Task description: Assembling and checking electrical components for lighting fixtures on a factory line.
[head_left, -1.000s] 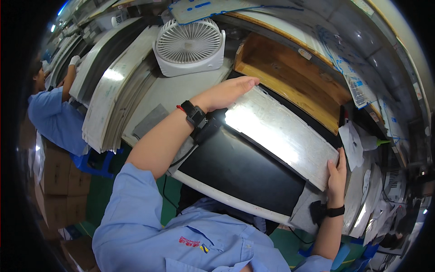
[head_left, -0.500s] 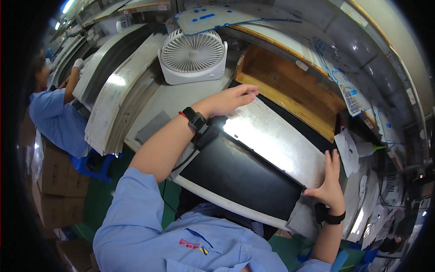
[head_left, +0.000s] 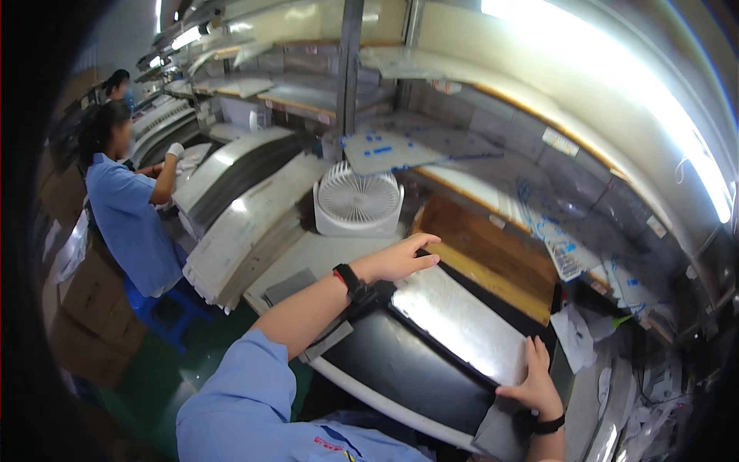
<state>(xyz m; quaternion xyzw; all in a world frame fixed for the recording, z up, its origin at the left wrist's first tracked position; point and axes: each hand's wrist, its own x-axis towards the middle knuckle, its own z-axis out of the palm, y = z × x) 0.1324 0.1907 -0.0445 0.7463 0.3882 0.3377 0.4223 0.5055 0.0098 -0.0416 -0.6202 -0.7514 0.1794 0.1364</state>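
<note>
A shiny silver metal sheet (head_left: 462,323) lies across a large black flat panel (head_left: 400,369) with a white rim on the bench. My left hand (head_left: 400,258) rests flat on the sheet's far left corner, fingers stretched out. My right hand (head_left: 531,381) presses on the sheet's near right edge, fingers spread over it. Both wrists wear black bands. My blue sleeve fills the lower middle of the view.
A white desk fan (head_left: 358,199) stands behind the sheet, a wooden tray (head_left: 493,254) to its right. Stacks of white panels (head_left: 246,223) lie to the left. A person in blue (head_left: 127,208) works at the left bench. Papers and labels hang at right.
The view has tilted up, showing more shelving and lights. My left hand stays on the sheet's far corner; my right hand has slid a little along its near edge.
</note>
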